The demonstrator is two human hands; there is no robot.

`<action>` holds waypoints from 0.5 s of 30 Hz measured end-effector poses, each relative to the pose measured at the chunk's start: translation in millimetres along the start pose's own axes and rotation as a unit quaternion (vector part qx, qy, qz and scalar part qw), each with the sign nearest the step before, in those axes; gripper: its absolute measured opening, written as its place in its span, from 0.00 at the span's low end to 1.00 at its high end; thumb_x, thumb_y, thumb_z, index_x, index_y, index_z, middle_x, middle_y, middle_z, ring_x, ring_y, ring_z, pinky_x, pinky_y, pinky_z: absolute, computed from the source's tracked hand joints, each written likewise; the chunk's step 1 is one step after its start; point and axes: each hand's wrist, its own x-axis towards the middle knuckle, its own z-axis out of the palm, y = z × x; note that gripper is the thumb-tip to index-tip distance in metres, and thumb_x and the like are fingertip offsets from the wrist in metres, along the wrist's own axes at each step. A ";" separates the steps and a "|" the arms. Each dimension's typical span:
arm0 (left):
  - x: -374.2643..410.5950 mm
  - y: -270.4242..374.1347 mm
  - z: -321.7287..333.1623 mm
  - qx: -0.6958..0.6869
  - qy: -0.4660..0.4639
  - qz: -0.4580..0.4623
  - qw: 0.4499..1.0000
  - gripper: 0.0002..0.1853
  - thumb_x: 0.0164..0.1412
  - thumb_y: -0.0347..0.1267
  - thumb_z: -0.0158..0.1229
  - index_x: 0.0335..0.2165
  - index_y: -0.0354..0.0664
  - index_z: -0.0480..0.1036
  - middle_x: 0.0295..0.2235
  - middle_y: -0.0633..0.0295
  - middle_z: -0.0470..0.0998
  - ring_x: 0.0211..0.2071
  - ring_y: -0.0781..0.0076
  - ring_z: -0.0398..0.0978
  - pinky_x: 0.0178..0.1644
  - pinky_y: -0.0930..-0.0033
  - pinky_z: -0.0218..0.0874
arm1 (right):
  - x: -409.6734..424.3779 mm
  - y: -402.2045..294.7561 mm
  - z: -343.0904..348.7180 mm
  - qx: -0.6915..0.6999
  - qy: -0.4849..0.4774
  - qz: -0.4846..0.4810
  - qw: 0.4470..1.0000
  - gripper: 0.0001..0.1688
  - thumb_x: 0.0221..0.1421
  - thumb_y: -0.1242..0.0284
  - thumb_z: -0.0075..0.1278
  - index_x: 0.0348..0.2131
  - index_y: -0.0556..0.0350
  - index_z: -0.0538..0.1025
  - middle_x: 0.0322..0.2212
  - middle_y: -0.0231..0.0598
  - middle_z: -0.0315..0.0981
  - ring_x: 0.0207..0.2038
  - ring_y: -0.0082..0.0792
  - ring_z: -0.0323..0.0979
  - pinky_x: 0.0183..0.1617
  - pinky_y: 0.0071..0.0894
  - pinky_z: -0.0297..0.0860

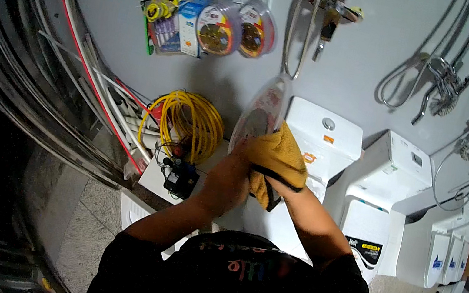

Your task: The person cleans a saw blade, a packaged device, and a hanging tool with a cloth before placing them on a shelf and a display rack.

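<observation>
My left hand (224,186) grips the lower edge of a round clear plastic pack (263,109), held up nearly edge-on, with red printing and something dark inside. In my right hand (281,189) is a mustard-yellow cloth (281,154) with black edging. The cloth lies against the right side of the pack and covers most of my right fingers. Both hands are close together in front of a white toilet (322,128) with a round flush button. Some blur hides exactly how the left fingers sit on the pack.
A yellow hose coil (191,126) and a black device (181,179) rest on a white surface at left. Long pipes (100,93) lean beside them. Similar round packs (218,29) and shower fittings (447,83) hang on the wall. More toilets (406,164) stand right.
</observation>
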 end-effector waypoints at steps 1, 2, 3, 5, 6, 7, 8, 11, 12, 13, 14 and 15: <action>1.0 -9.8 0.2 0.025 0.028 0.067 0.997 0.21 0.47 0.25 0.49 0.43 0.30 0.60 0.46 0.43 0.60 0.47 0.50 0.61 0.48 0.61 0.56 | 13.8 -11.6 11.1 0.016 -0.005 -0.001 1.000 0.25 0.47 0.80 0.44 0.47 0.59 0.59 0.43 0.38 0.62 0.44 0.35 0.62 0.50 0.33 0.58; 5.4 -20.0 -5.8 0.028 0.043 0.094 0.994 0.22 0.47 0.25 0.49 0.43 0.30 0.60 0.48 0.42 0.57 0.48 0.46 0.58 0.50 0.58 0.54 | 21.2 -5.2 18.5 0.106 0.018 0.000 0.994 0.23 0.45 0.81 0.46 0.44 0.61 0.62 0.41 0.39 0.64 0.41 0.34 0.64 0.46 0.33 0.60; 9.8 -30.4 -11.6 0.028 0.059 0.120 0.991 0.23 0.46 0.26 0.50 0.43 0.30 0.59 0.50 0.41 0.54 0.50 0.43 0.55 0.51 0.56 0.52 | 28.5 2.9 26.4 0.193 0.040 -0.003 0.980 0.21 0.42 0.82 0.49 0.40 0.62 0.65 0.38 0.39 0.66 0.37 0.33 0.67 0.43 0.33 0.63; 17.5 -59.0 -29.2 -0.016 0.029 0.121 0.992 0.30 0.46 0.29 0.51 0.49 0.31 0.52 0.53 0.38 0.43 0.54 0.42 0.45 0.54 0.52 0.43 | 38.8 23.5 24.4 0.093 0.027 -0.039 0.995 0.16 0.40 0.83 0.50 0.34 0.63 0.69 0.34 0.41 0.69 0.35 0.34 0.68 0.42 0.32 0.64; 24.1 -78.5 -35.4 -0.050 0.042 0.083 0.994 0.32 0.47 0.30 0.51 0.50 0.33 0.50 0.53 0.38 0.42 0.55 0.42 0.44 0.55 0.51 0.41 | 46.7 24.6 31.3 0.105 0.041 -0.010 0.994 0.12 0.39 0.83 0.50 0.30 0.63 0.71 0.31 0.42 0.70 0.33 0.35 0.69 0.42 0.32 0.64; 27.1 -101.7 -40.6 -0.082 0.054 0.042 0.994 0.34 0.47 0.31 0.52 0.51 0.34 0.49 0.54 0.38 0.40 0.55 0.43 0.42 0.55 0.51 0.39 | 55.3 27.2 39.5 0.119 0.052 0.020 0.991 0.09 0.37 0.84 0.51 0.27 0.63 0.73 0.29 0.43 0.71 0.31 0.36 0.70 0.42 0.32 0.64; 24.9 -145.4 -27.6 0.035 0.148 0.043 0.987 0.36 0.48 0.31 0.52 0.53 0.38 0.45 0.54 0.44 0.41 0.54 0.48 0.47 0.53 0.56 0.47 | 69.6 16.7 50.4 0.088 0.005 -0.025 0.996 0.12 0.38 0.84 0.51 0.30 0.63 0.73 0.29 0.43 0.71 0.32 0.34 0.70 0.42 0.32 0.64; 57.7 -165.5 -75.4 -0.454 0.092 -0.107 0.880 0.31 0.49 0.30 0.53 0.51 0.39 0.51 0.50 0.51 0.54 0.48 0.59 0.59 0.45 0.63 0.58 | 105.9 47.5 56.4 -0.085 -0.083 -0.299 0.947 0.19 0.41 0.83 0.50 0.38 0.65 0.68 0.34 0.39 0.70 0.35 0.31 0.68 0.43 0.27 0.64; 65.2 -179.1 -87.2 -0.457 0.063 -0.123 0.879 0.28 0.49 0.29 0.52 0.49 0.39 0.53 0.47 0.54 0.58 0.44 0.63 0.62 0.42 0.66 0.60 | 115.9 53.7 63.8 -0.061 -0.090 -0.270 0.957 0.19 0.43 0.82 0.49 0.39 0.65 0.67 0.34 0.38 0.69 0.35 0.30 0.67 0.43 0.25 0.63; 72.8 -192.3 -97.7 -0.460 0.031 -0.137 0.877 0.25 0.49 0.28 0.52 0.46 0.39 0.56 0.43 0.57 0.62 0.41 0.67 0.64 0.38 0.68 0.61 | 127.0 54.5 71.5 -0.040 -0.094 -0.240 0.965 0.20 0.44 0.82 0.48 0.41 0.65 0.65 0.35 0.37 0.69 0.36 0.29 0.67 0.43 0.24 0.63; 81.5 -203.8 -103.6 -0.462 -0.002 -0.150 0.874 0.22 0.49 0.27 0.52 0.44 0.38 0.58 0.40 0.60 0.65 0.37 0.72 0.66 0.35 0.70 0.63 | 135.0 49.8 81.0 0.068 -0.072 -0.062 0.993 0.19 0.45 0.81 0.47 0.41 0.64 0.65 0.34 0.37 0.69 0.35 0.29 0.67 0.43 0.23 0.63; 89.5 -218.2 -103.5 -0.494 0.031 -0.169 0.852 0.20 0.49 0.27 0.52 0.42 0.38 0.59 0.38 0.61 0.67 0.35 0.73 0.67 0.34 0.71 0.63 | 144.2 47.9 91.7 0.178 -0.048 0.115 0.976 0.19 0.45 0.81 0.47 0.41 0.63 0.65 0.34 0.36 0.69 0.35 0.28 0.67 0.43 0.23 0.62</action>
